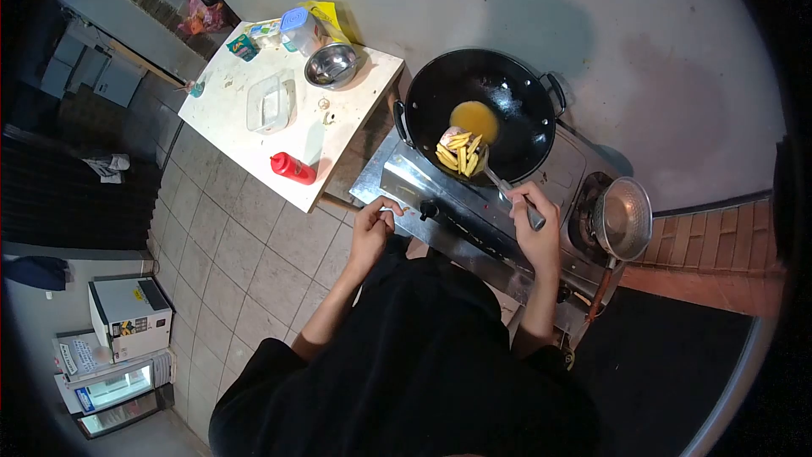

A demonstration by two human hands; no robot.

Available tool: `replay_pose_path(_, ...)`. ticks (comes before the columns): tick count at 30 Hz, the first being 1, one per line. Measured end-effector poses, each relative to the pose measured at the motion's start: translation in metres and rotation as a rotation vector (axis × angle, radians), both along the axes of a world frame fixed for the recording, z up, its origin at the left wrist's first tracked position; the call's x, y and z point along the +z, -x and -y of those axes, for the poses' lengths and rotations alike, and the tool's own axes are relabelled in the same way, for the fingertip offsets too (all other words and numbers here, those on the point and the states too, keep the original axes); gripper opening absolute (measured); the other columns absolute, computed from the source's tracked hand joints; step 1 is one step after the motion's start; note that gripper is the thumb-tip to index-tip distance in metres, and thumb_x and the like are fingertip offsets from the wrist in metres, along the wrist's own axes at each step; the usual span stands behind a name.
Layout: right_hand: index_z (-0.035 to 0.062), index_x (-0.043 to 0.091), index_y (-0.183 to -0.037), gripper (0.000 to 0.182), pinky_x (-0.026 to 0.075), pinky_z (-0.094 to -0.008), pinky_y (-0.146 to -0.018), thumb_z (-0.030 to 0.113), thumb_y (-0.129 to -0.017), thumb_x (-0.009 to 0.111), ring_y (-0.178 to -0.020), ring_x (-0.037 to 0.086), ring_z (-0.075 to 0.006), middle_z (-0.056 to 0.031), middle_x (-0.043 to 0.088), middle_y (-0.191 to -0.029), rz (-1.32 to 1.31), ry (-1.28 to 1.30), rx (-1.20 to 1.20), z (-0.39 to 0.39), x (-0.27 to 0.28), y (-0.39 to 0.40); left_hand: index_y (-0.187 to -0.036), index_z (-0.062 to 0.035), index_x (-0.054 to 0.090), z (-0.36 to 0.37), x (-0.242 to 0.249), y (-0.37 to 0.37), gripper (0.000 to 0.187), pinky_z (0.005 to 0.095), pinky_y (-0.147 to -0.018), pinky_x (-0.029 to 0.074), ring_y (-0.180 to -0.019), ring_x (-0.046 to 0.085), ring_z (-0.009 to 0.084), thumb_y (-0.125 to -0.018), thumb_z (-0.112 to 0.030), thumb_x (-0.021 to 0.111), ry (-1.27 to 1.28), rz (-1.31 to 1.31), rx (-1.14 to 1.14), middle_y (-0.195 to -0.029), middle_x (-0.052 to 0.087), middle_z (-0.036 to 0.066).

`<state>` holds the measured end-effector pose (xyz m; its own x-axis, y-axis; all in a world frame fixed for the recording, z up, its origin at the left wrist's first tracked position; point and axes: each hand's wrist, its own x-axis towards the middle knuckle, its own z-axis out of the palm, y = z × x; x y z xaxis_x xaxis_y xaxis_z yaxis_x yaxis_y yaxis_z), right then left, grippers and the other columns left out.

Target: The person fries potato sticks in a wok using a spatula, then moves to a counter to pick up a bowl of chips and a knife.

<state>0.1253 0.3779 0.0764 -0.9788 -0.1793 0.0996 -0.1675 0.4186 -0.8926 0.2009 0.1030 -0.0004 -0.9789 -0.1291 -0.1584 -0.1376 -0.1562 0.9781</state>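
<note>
My right hand (535, 218) is wrapped round the dark grip of a metal spatula (497, 179), whose head is partly hidden by French fries (460, 153). The yellow fries lie heaped at the near side of a large black wok (516, 89), with a small pale pinkish piece (452, 133) beside them. Brownish-yellow oil (474, 121) pools at the wok's bottom. My left hand (375, 222) holds nothing. Its fingers are loosely bent and apart, over the stove's front left edge, close to a black knob (429, 209).
A dented metal pan (624, 218) sits on the right burner of the metal stove (406, 176). On the white table (228, 123) at left stand a red squeeze bottle (293, 168), a clear plastic container (268, 106), a steel bowl (331, 66) and a blue-lidded tub (299, 29). A wall rises behind the stove.
</note>
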Motion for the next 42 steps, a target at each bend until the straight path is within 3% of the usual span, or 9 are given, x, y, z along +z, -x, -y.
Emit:
replay_pose_path(27,0.0001,0.056,-0.088,0.006,0.049,-0.0349,-0.081,0.005,-0.091,0.053,-0.086,0.068,-0.0298,-0.0145,0.067,-0.086,-0.030,0.016,0.010,0.0062,0.0055,-0.0057,-0.093,-0.0014,0.059,0.0010,-0.0015,-0.0062,0.037,0.0222,-0.048,0.023,-0.051,0.032,0.0053,-0.069,0.011,0.033,-0.005,-0.007,0.001,-0.058,0.039,-0.004)
replay_pose_path(29,0.0006,0.058,-0.085,0.010,0.041,-0.0257,-0.060,0.006,-0.092,0.053,-0.059,0.053,-0.0098,-0.0050,0.054,-0.063,-0.139,0.036,-0.026,0.0089,0.0018,-0.0055,-0.093,-0.0012,0.059,0.0018,0.0008,-0.0056,0.037,0.0222,-0.048,0.023,-0.052,0.032,0.0056,-0.070,0.011,0.034,0.033,0.006,-0.006,-0.058,0.039,-0.004)
replay_pose_path(32,0.0005,0.059,-0.086,0.010,0.041,-0.0256,-0.060,0.006,-0.092,0.053,-0.059,0.053,-0.0095,-0.0050,0.054,-0.063,-0.148,0.038,-0.024,0.0089,0.0015,-0.0063,-0.093,-0.0011,0.059,-0.0002,0.0016,-0.0046,0.036,0.0223,-0.049,0.023,-0.052,0.032,0.0058,-0.070,0.011,0.034,0.018,0.011,-0.004,-0.057,0.038,-0.004)
replay_pose_path(33,0.0005,0.059,-0.086,0.010,0.041,-0.0256,-0.060,0.006,-0.092,0.053,-0.059,0.053,-0.0095,-0.0050,0.054,-0.063,-0.146,0.037,-0.024,0.0079,0.0033,-0.0071,-0.093,-0.0011,0.059,-0.0005,0.0003,-0.0045,0.036,0.0223,-0.049,0.023,-0.052,0.032,0.0058,-0.070,0.011,0.034,0.017,0.014,-0.004,-0.057,0.038,-0.004)
replay_pose_path(35,-0.0006,0.056,-0.089,0.007,0.049,-0.0348,-0.082,0.006,-0.091,0.053,-0.086,0.068,-0.0293,-0.0144,0.067,-0.086,-0.020,0.017,0.000,0.0056,0.0083,-0.0089,-0.093,-0.0011,0.059,-0.0007,-0.0030,-0.0054,0.036,0.0222,-0.049,0.023,-0.052,0.033,0.0059,-0.070,0.011,0.034,0.014,0.012,-0.018,-0.057,0.038,-0.004)
replay_pose_path(42,-0.0009,0.056,-0.089,0.006,0.049,-0.0350,-0.081,0.004,-0.090,0.053,-0.087,0.068,-0.0285,-0.0144,0.067,-0.086,-0.023,0.029,0.009,0.0046,0.0052,-0.0057,-0.092,-0.0011,0.058,-0.0007,0.0002,-0.0072,0.037,0.0224,-0.048,0.024,-0.052,0.033,0.0058,-0.069,0.012,0.033,0.024,0.020,-0.018,-0.057,0.038,-0.004)
